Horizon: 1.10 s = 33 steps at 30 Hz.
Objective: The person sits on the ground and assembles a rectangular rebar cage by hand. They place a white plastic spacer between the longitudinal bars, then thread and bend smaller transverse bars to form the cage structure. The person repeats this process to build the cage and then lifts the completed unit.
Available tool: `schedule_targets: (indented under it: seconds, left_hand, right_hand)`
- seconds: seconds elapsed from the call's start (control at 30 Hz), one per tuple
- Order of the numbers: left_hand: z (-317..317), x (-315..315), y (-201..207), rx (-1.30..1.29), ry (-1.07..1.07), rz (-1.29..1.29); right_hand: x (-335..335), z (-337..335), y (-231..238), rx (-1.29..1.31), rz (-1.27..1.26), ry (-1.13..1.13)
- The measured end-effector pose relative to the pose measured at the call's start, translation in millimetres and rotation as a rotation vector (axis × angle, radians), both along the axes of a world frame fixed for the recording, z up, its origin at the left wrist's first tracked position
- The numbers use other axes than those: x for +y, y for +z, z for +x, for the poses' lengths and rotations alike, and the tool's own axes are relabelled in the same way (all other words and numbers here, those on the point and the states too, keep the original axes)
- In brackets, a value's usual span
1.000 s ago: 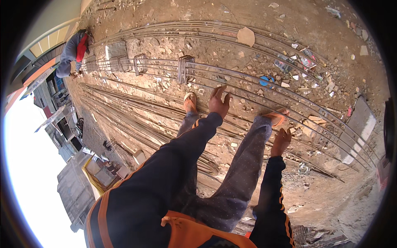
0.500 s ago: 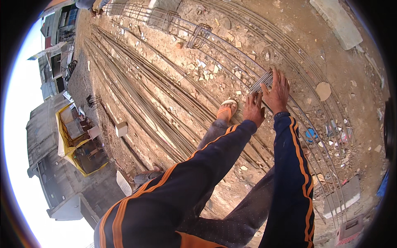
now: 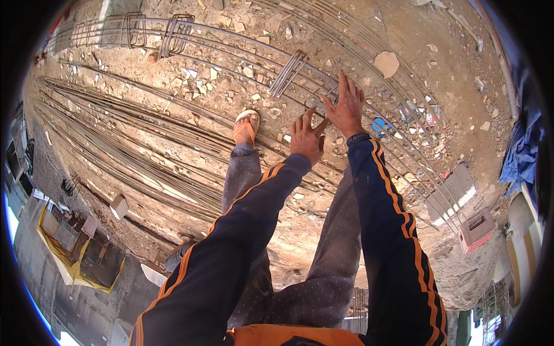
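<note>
Both my hands are at a long cage of steel bars (image 3: 248, 59) lying over the ground. My right hand (image 3: 348, 109) has its thumb and fingers closed about a single bent-wire stirrup (image 3: 331, 91) that rings the bars, its fingertips by the far bar. On the near side, my left hand (image 3: 307, 137) curls its fingers at the same stirrup; their tips are partly hidden. A tight bundle of stirrups (image 3: 288, 74) sits on the bars just left of my hands. Further left another cluster of stirrups (image 3: 176, 36) hangs around them.
Loose long rods (image 3: 144, 124) lie in rows to the left, under and beyond my sandalled foot (image 3: 247, 126). Broken tile pieces litter the soil. To the right are a blue round object (image 3: 381, 125), a grey slab (image 3: 453, 193), a pink-edged frame (image 3: 478, 229) and a blue tarp (image 3: 522, 155).
My hands have left the stirrup bundle and moved right along the bars, with one stirrup apart from it. The view has turned, so the scene sits further left.
</note>
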<state>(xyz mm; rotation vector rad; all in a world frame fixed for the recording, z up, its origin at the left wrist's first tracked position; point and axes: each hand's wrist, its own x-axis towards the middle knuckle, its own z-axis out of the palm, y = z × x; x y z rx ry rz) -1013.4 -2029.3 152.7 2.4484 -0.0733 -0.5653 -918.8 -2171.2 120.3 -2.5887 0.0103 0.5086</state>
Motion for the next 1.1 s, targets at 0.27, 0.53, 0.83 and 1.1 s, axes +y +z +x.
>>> schedule_targets:
  seconds: [0.27, 0.53, 0.83, 1.1]
  left_hand:
    - [32.4, -12.1, -28.3, 0.007, 0.19, -0.082]
    - [43.1, -27.6, -40.8, 0.164, 0.22, 0.035]
    - [57.7, -44.5, -24.4, 0.19, 0.23, 0.18]
    - [56.1, -56.7, -18.8, 0.085, 0.172, 0.246]
  right_hand:
    - [-33.7, -61.1, 10.5, -0.174, -0.076, -0.215]
    - [-32.7, -88.7, -14.4, -0.269, 0.314, -0.558]
    - [-50.8, -80.9, -11.8, -0.16, 0.373, -0.778]
    - [-197.4, -177.1, -1.6, 0.041, 0.051, -0.954]
